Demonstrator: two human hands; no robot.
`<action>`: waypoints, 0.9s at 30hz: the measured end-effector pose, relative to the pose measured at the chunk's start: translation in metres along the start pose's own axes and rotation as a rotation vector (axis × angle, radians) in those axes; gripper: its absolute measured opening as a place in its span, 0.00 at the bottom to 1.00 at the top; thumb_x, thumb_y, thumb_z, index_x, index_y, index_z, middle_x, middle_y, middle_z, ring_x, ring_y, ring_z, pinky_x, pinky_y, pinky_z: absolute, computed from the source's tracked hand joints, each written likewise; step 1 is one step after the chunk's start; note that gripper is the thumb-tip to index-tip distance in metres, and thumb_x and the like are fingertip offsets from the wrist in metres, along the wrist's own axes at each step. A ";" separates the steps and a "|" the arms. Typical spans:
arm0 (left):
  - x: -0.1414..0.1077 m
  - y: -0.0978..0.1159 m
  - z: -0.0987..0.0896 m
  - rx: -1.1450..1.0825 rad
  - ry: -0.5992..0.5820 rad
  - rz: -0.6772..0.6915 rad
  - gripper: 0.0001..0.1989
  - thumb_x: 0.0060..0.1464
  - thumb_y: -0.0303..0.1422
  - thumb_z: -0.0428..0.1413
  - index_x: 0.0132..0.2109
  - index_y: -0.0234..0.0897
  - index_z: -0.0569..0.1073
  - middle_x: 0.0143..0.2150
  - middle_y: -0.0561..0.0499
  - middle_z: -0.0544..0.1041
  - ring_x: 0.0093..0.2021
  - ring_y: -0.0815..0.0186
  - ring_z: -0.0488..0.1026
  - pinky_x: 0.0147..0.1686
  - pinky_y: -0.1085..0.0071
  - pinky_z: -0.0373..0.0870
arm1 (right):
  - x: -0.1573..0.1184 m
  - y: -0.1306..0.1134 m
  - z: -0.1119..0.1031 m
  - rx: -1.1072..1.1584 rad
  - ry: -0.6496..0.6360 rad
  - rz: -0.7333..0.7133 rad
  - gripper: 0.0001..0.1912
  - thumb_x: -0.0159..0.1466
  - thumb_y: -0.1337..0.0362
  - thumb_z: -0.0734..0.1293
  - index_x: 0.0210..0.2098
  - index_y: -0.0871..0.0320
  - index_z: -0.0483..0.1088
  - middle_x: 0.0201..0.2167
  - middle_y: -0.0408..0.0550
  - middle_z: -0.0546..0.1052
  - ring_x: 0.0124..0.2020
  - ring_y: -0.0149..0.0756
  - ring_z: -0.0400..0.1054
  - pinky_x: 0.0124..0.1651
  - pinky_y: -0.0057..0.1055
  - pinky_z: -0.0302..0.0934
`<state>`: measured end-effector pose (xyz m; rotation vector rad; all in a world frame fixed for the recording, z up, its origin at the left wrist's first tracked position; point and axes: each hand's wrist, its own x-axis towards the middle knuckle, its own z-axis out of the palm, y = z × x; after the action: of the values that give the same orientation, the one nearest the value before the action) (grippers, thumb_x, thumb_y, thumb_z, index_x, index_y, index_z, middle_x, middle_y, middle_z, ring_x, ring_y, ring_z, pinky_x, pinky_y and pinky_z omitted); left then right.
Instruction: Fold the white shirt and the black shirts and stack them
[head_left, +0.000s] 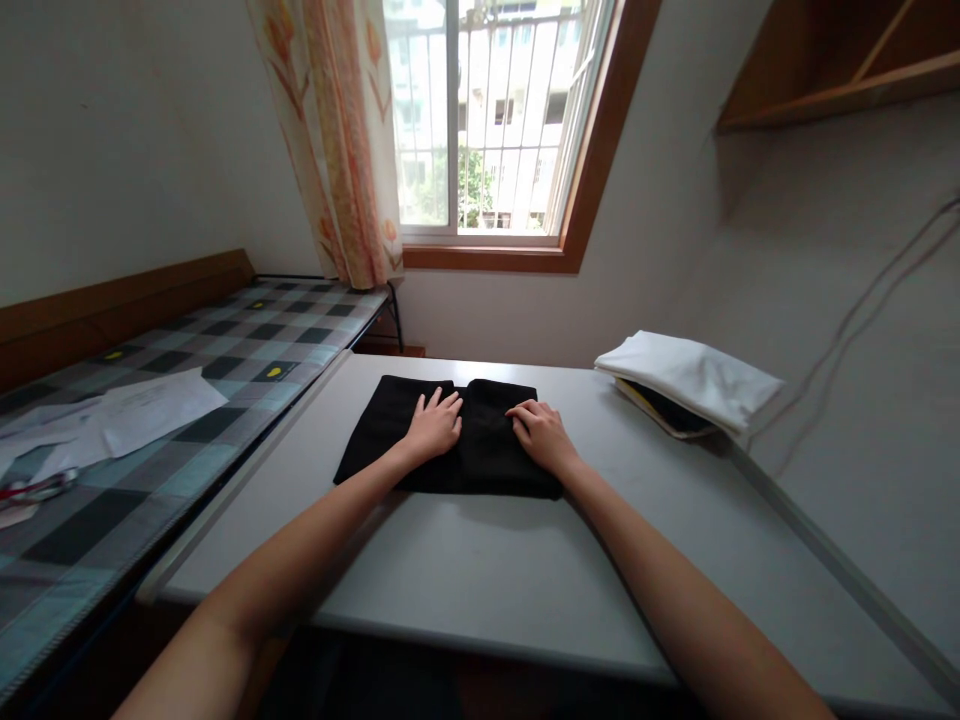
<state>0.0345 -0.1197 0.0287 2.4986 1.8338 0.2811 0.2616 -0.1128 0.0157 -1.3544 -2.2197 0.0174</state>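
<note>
A black folded garment point(486, 462) lies flat on the white table point(480, 570), with a seam or gap running down near its middle. My left hand point(435, 425) rests on it just left of that line, palm down, fingers spread. On the garment's right part lies my right hand point(541, 434), its fingers slightly bent and touching the cloth near the right edge. Neither hand grips anything. The exact kind of garment cannot be made out.
A folded white cloth point(690, 372) sits on a dark, yellow-edged item point(660, 410) at the table's back right, by the wall. Left of the table stands a bed with a checked mattress point(187, 350) and papers point(131, 415). A wooden shelf point(847, 105) hangs upper right.
</note>
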 end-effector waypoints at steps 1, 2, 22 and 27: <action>0.003 0.002 0.004 0.004 -0.006 -0.018 0.24 0.62 0.33 0.44 0.64 0.38 0.64 0.68 0.46 0.59 0.69 0.49 0.47 0.65 0.45 0.45 | 0.000 0.000 -0.001 0.001 -0.003 0.001 0.13 0.67 0.65 0.58 0.43 0.55 0.74 0.43 0.50 0.75 0.46 0.43 0.64 0.50 0.40 0.55; 0.005 0.002 0.007 0.006 -0.004 -0.028 0.25 0.60 0.30 0.44 0.64 0.37 0.64 0.67 0.45 0.60 0.69 0.49 0.48 0.64 0.44 0.45 | 0.000 0.000 -0.001 0.001 -0.006 0.002 0.13 0.67 0.65 0.58 0.43 0.55 0.74 0.43 0.50 0.75 0.46 0.43 0.65 0.50 0.40 0.55; -0.022 0.030 -0.015 -0.125 0.114 -0.046 0.30 0.62 0.53 0.39 0.53 0.37 0.73 0.37 0.41 0.79 0.41 0.53 0.76 0.48 0.60 0.62 | 0.002 0.008 -0.009 0.037 0.160 0.260 0.16 0.68 0.58 0.57 0.41 0.55 0.74 0.43 0.53 0.75 0.46 0.44 0.67 0.49 0.40 0.56; -0.023 0.033 -0.015 -0.178 0.080 -0.095 0.34 0.60 0.55 0.42 0.60 0.34 0.68 0.36 0.40 0.80 0.42 0.51 0.77 0.49 0.60 0.63 | 0.001 0.007 -0.013 -0.067 0.033 0.462 0.21 0.68 0.50 0.54 0.45 0.54 0.72 0.39 0.54 0.77 0.41 0.46 0.70 0.47 0.43 0.54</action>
<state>0.0561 -0.1528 0.0448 2.3073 1.8584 0.5227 0.2730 -0.1113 0.0253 -1.8617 -1.8490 0.0865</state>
